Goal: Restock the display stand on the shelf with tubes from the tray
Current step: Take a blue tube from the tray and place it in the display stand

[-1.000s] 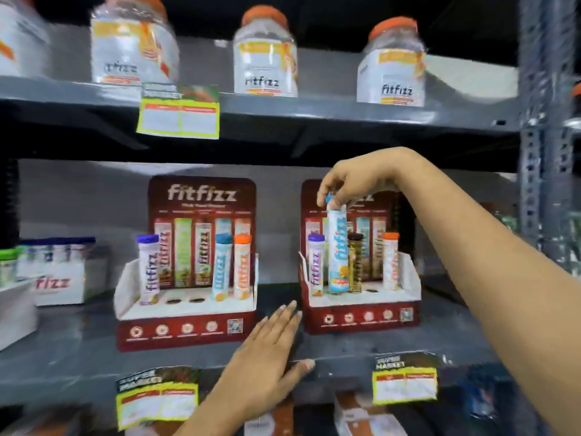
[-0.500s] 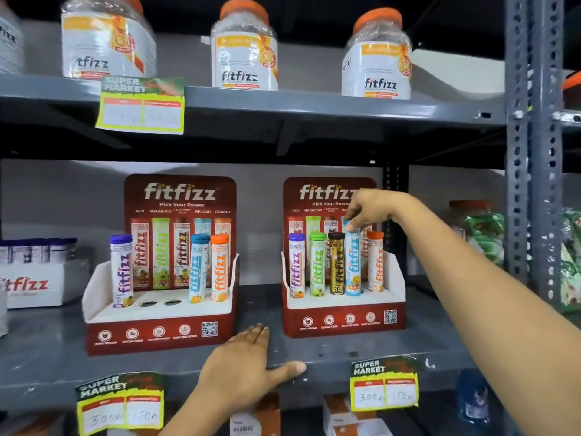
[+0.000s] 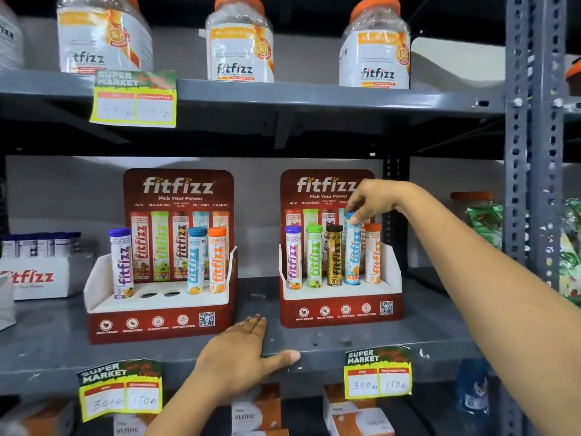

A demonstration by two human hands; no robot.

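Two dark red display stands sit on the grey middle shelf [image 3: 440, 335]. The right stand [image 3: 342, 313] holds purple, green and black tubes, a blue tube [image 3: 352, 256] and an orange tube, all upright. My right hand [image 3: 374, 199] pinches the blue tube's cap from above; the tube stands in its hole. The left stand [image 3: 157, 322] holds a purple, a blue and an orange tube, with two empty holes [image 3: 158, 294] between them. My left hand [image 3: 242, 354] lies flat on the shelf's front edge, holding nothing. No tray is in view.
Large orange-lidded jars [image 3: 240, 42] line the upper shelf. A white box [image 3: 34, 278] with small tubes stands at the left. A perforated steel upright [image 3: 531, 152] rises at the right. Price tags [image 3: 377, 372] hang on the shelf edges. Boxes sit on the shelf below.
My right hand moved the blue tube from the second slot to the fourth slot and lowered it in. A green tube now shows in the second slot. My left hand stayed on the shelf.
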